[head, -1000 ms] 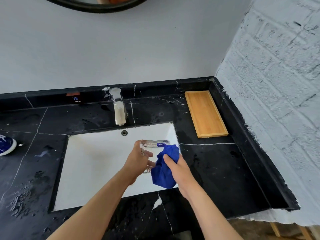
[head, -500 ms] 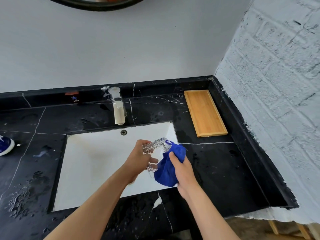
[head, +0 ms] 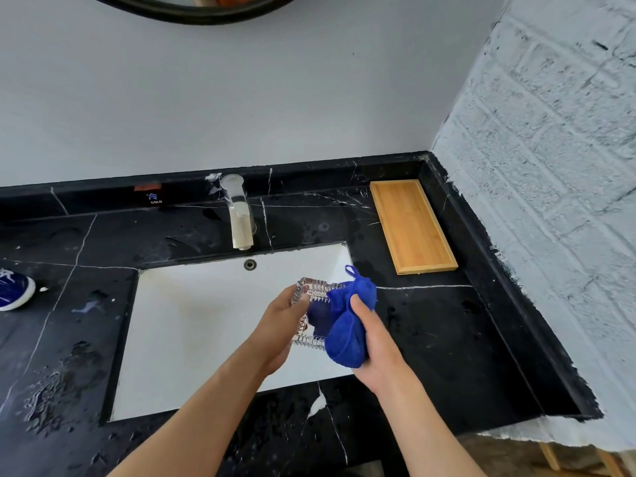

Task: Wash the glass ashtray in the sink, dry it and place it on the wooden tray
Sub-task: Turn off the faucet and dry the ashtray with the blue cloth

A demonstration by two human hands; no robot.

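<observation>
My left hand (head: 280, 327) grips the clear ribbed glass ashtray (head: 311, 294) by its left edge, tilted so its hollow faces me, above the right part of the white sink (head: 192, 325). My right hand (head: 373, 346) is closed on a bunched blue cloth (head: 347, 321) pressed against the ashtray's right side and inside. The cloth hides the ashtray's right half. The wooden tray (head: 411, 225) lies bare on the black counter at the back right, next to the wall.
A metal faucet (head: 239, 218) stands behind the sink, no water running. The black marble counter (head: 447, 339) carries water drops at the left. A white brick wall (head: 550, 166) borders the right. A blue shoe (head: 13, 289) shows at the left edge.
The ashtray has tipped from nearly flat to facing me, held by the left hand. The right hand with the cloth has slid lower along the ashtray's right side.
</observation>
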